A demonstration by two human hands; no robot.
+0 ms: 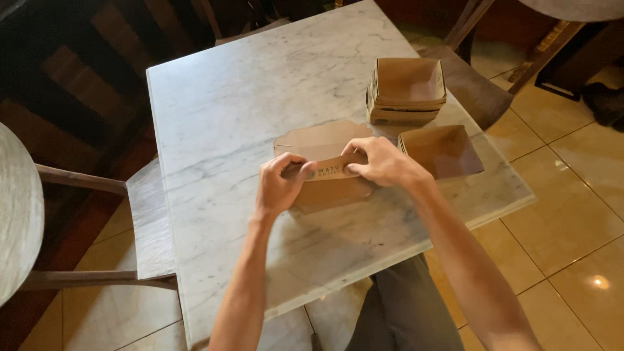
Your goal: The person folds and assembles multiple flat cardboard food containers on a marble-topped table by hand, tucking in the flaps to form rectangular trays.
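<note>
- Our left hand [281, 183] is curled shut on the left end of a flat brown cardboard box blank [328, 170], fingers folded over its upper edge and thumb pressed against the near face.
- Our right hand [383, 162] pinches the right end of the same piece, fingertips bent over the top edge; both hands are closed on it, with only the printed middle strip showing between them.
- The box blank lies with its long axis running left to right across our view, roughly parallel to the near table edge. Its scalloped flap points away from us, lying flat on the stone, and the folded front panel stands up between our hands, tilted a little toward us.
- It sits near the middle of the white marble table [234, 117], slightly toward our side.
- Just beside the right hand, on the right, an open folded cardboard tray [442, 151] rests on the table close to its right edge, mouth facing up.
- Beyond that tray, farther from us, a stack of nested cardboard trays [406, 91] stands upright, apart from the blank.
- A wooden bench [149, 221] runs along the table's left side, and tan floor tiles [572, 214] spread out to the right.
- Our grey trouser leg [403, 312] shows below the near table edge.
</note>
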